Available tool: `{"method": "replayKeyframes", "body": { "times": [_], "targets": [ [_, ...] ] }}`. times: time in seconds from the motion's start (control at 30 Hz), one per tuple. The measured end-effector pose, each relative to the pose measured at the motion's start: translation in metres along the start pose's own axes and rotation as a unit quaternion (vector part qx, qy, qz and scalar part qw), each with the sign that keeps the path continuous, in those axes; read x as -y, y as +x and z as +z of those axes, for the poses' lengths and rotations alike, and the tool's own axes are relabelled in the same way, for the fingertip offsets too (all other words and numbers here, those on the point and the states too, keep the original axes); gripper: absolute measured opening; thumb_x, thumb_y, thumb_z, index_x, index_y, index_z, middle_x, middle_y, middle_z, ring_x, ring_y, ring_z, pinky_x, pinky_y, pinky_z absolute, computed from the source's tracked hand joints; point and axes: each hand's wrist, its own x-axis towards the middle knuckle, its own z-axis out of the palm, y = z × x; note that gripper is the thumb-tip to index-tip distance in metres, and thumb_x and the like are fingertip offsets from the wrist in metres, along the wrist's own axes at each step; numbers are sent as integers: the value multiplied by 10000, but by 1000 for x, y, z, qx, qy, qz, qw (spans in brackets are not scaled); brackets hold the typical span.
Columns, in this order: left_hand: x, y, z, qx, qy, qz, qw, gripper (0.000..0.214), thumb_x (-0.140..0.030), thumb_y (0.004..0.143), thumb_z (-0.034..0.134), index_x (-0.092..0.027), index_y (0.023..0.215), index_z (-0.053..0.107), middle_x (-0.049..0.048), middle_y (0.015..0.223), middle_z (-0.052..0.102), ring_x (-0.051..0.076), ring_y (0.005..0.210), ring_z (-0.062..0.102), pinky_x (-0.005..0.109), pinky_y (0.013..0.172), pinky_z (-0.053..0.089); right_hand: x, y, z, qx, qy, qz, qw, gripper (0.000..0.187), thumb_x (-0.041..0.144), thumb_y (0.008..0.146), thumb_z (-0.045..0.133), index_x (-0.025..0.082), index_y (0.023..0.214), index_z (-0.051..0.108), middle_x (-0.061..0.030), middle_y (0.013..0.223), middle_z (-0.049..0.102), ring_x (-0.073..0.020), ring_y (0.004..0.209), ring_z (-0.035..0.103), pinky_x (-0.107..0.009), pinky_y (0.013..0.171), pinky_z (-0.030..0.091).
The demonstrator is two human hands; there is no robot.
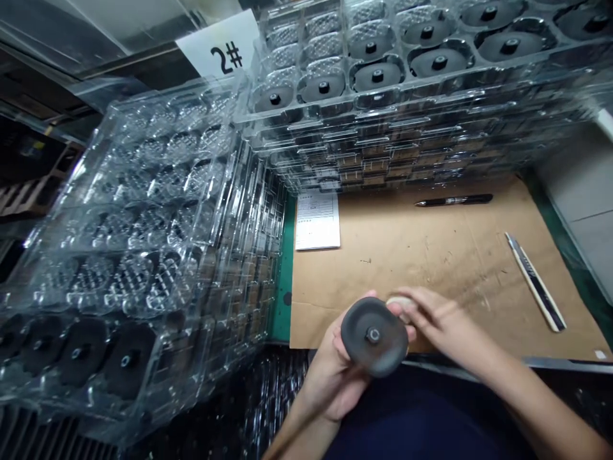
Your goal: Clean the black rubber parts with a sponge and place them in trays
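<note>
A dark grey round disc (374, 337) with a small hub in its middle is held near the front edge of the bench. My left hand (335, 374) cups it from below and behind, fingers wrapped round its rim. My right hand (438, 322) reaches in from the right, blurred by motion, with its fingertips at the disc's upper right edge. A small pale thing shows between those fingers, too smeared to name.
A brown cardboard sheet (431, 255) covers the bench. On it lie a black pen (454, 200), a slim knife-like tool (535, 281) and a printed paper slip (317, 219). Stacks of clear plastic trays with discs stand at the left (124, 255) and back (407, 115).
</note>
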Motion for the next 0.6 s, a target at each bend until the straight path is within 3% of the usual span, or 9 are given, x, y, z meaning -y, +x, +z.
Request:
{"method": "replayKeyframes", "body": {
  "times": [0.1, 0.17, 0.3, 0.4, 0.5, 0.6],
  "targets": [
    [1, 0, -1, 4, -16, -16, 1000, 539, -403, 678, 716, -219, 1169, 591, 99, 1171, 605, 295, 1044, 591, 346, 862, 496, -7, -13, 21, 39, 25, 11, 999, 259, 245, 893, 398, 201, 1076, 577, -67, 1047, 630, -174, 951, 609, -328, 806, 509],
    [2, 0, 0, 17, -20, -21, 999, 537, -408, 683, 710, -221, 1172, 589, 95, 1181, 598, 293, 1044, 592, 342, 875, 488, -8, -13, 22, 32, 24, 14, 999, 263, 251, 895, 398, 202, 1086, 572, -65, 1064, 626, -173, 964, 604, -328, 812, 503],
    [1, -2, 3, 30, -16, -17, 999, 522, -416, 714, 684, -224, 1187, 577, 92, 1197, 589, 291, 1055, 586, 331, 892, 475, -1, -6, -5, -50, 0, 13, 999, 280, 288, 906, 404, 221, 1139, 544, -46, 1112, 605, -168, 993, 581, -308, 825, 476],
    [3, -3, 4, 39, -12, -17, 999, 523, -430, 720, 677, -226, 1190, 574, 89, 1206, 583, 291, 1052, 588, 337, 895, 472, 23, -8, -36, -141, -18, -12, 990, 264, 291, 887, 473, 276, 1137, 556, -4, 1088, 612, -146, 925, 590, -253, 724, 469],
    [8, -3, 6, 24, 1, -19, 1000, 554, -448, 696, 695, -231, 1191, 571, 83, 1182, 593, 277, 1022, 602, 349, 901, 467, 59, -14, -57, -204, -25, -94, 974, 323, 205, 858, 529, 306, 1164, 552, 9, 1071, 616, -141, 907, 575, -262, 740, 444],
    [15, -2, 9, -46, 42, -6, 998, 512, -392, 698, 719, -221, 1164, 591, 62, 1131, 615, 251, 1051, 582, 340, 971, 415, 87, -12, -57, -166, -46, -273, 947, 344, 173, 869, 500, 256, 1199, 549, -31, 1002, 634, -152, 804, 535, -312, 712, 402]
  ]
}}
